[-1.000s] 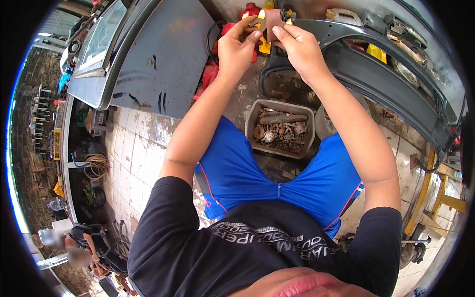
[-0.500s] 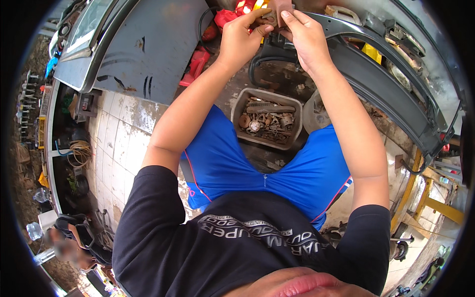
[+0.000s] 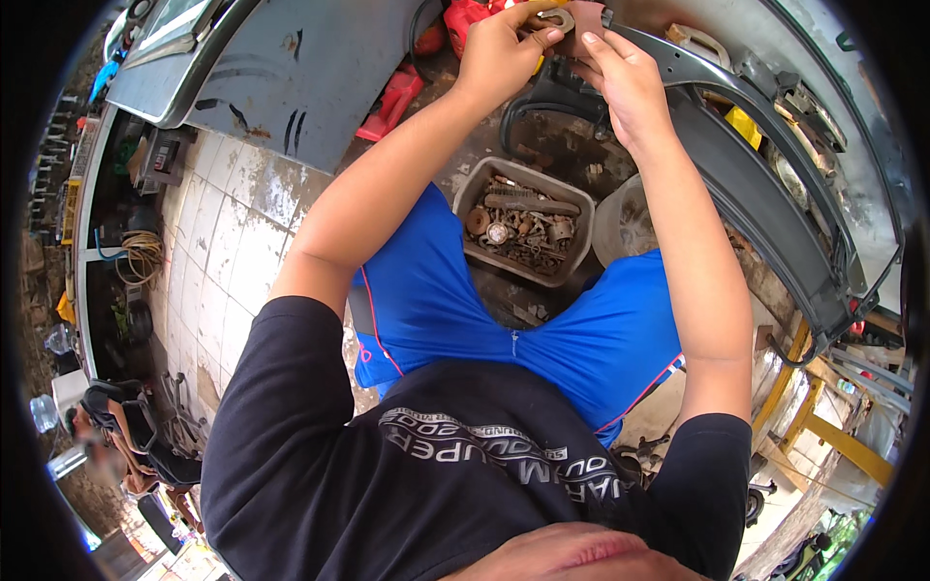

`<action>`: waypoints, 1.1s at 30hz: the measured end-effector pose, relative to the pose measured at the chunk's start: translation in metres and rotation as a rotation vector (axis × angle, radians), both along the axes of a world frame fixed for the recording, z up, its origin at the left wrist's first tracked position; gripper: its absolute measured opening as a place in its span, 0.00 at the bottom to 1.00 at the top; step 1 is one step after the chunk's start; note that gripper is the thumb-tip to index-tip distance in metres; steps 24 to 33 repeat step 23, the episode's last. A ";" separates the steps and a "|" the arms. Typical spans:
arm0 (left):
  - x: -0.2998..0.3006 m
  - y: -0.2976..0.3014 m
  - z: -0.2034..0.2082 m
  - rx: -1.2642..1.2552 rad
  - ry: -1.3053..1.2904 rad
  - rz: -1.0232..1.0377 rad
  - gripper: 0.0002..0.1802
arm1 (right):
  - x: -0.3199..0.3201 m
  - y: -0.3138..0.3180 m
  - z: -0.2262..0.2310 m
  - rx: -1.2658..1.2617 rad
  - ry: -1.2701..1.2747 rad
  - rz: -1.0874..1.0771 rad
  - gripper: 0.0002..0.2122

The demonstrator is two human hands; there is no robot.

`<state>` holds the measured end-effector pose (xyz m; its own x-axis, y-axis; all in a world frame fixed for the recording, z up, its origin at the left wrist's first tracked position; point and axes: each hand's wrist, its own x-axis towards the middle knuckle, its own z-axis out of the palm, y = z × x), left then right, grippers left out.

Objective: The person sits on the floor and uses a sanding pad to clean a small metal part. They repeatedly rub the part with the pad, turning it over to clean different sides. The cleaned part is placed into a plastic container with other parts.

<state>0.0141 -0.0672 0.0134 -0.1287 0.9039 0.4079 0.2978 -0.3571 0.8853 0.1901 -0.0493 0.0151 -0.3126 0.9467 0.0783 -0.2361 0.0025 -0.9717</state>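
At the top of the head view, my left hand [image 3: 499, 53] pinches a small curved, ring-like metal part [image 3: 555, 19] between thumb and fingers. Close on its right, my right hand [image 3: 625, 82] grips a reddish-brown sheet [image 3: 585, 21] that looks like sandpaper. The sheet lies against or just beside the metal part; whether they touch I cannot tell. Below both hands, between my knees, stands a grey plastic tub [image 3: 469, 198] of rusty bolts, washers and other metal bits.
A translucent bucket [image 3: 620, 218] stands right of the tub. Red tools [image 3: 392, 102] lie left of my hands. A grey car panel [image 3: 281, 77] fills the upper left, a dark curved body part [image 3: 765, 184] the right. A person [image 3: 126, 436] is at the lower left.
Both hands have shifted slightly right in the picture, with the metal part and the sheet still in them. The metal part's curved opening shows more plainly. My view has turned a little.
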 end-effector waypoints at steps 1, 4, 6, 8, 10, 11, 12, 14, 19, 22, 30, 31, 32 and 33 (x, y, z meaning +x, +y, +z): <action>0.003 -0.001 0.003 -0.070 -0.023 -0.017 0.20 | 0.001 0.001 -0.001 -0.005 -0.001 -0.007 0.19; 0.010 -0.001 -0.004 0.039 0.065 -0.038 0.19 | 0.005 0.017 -0.013 0.009 -0.002 -0.004 0.19; 0.012 0.000 -0.008 0.049 0.091 -0.027 0.18 | 0.011 0.018 -0.024 0.064 -0.035 -0.055 0.16; 0.002 -0.001 0.002 -0.106 0.044 0.018 0.17 | -0.011 0.000 -0.007 0.157 -0.096 -0.145 0.13; -0.005 0.010 -0.014 0.052 0.037 0.020 0.15 | -0.013 0.000 -0.008 0.066 -0.013 -0.114 0.12; -0.001 0.009 -0.015 -0.013 0.010 -0.007 0.15 | -0.012 0.001 -0.011 0.097 -0.023 -0.128 0.12; 0.004 0.008 -0.016 -0.079 -0.016 -0.036 0.15 | -0.010 0.005 -0.015 0.127 -0.034 -0.143 0.13; 0.014 0.005 -0.005 -0.112 -0.022 -0.056 0.15 | -0.005 0.011 -0.024 0.124 -0.022 -0.163 0.13; 0.014 -0.001 -0.010 -0.140 0.017 -0.055 0.20 | -0.013 0.015 -0.016 0.213 -0.092 -0.200 0.13; 0.013 0.002 -0.011 0.126 0.333 0.003 0.23 | -0.011 0.014 -0.021 0.177 -0.011 -0.130 0.13; 0.015 0.005 -0.011 -0.009 0.223 -0.023 0.24 | -0.009 0.012 -0.017 0.156 0.025 -0.114 0.13; 0.015 0.005 -0.011 -0.009 0.223 -0.023 0.24 | -0.009 0.012 -0.017 0.156 0.025 -0.114 0.13; 0.015 0.005 -0.011 -0.009 0.223 -0.023 0.24 | -0.009 0.012 -0.017 0.156 0.025 -0.114 0.13; 0.015 0.005 -0.011 -0.009 0.223 -0.023 0.24 | -0.009 0.012 -0.017 0.156 0.025 -0.114 0.13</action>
